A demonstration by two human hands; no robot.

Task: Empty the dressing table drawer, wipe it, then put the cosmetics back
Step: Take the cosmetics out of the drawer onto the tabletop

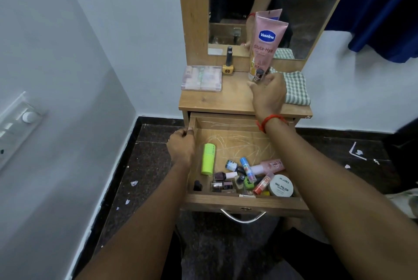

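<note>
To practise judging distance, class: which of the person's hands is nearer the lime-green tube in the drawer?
Left. The left hand grips the drawer side wall just beside the lime-green tube; the right hand is up over the tabletop, holding a small bottle.

Bottle [259, 74]: lower part hidden under right hand [269, 93]. Tube [268, 37]: base sat behind bottle. Cloth [296, 89]: left edge ran behind hand. Drawer [244, 199]: small items overlapped, labels unreadable. Mirror [305, 8]: top cut off.

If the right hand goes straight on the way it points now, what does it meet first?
Probably the pink Vaseline tube, upright just beyond the small bottle that the right hand holds; depth is unclear from one view.
</note>
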